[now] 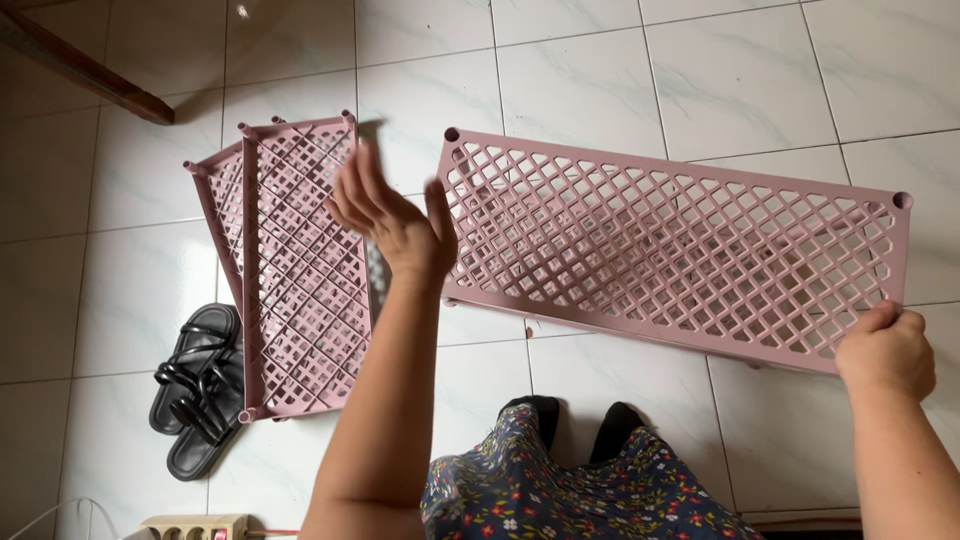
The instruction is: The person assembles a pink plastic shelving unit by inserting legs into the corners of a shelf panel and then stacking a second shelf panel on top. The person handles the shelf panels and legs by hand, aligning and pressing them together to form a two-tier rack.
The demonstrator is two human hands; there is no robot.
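- Pink lattice shelf panel is held above the tiled floor, its near right corner gripped by the closed right hand.
- Left hand is open with fingers spread at the panel's left end, gripping nothing.
- Two more panels lie stacked at left, unassembled, beside black sandals.

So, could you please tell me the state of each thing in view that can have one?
Pink lattice shelf panel: held up off the floor, tilted, gripped at its near right corner.
Right hand: closed on that panel's corner.
Left hand: open, fingers spread, at the panel's left end; contact unclear.
Stacked pink panels: lying flat on the tiled floor.
Black sandals: off the feet, lying side by side.
Power strip: on the floor, sockets unused.
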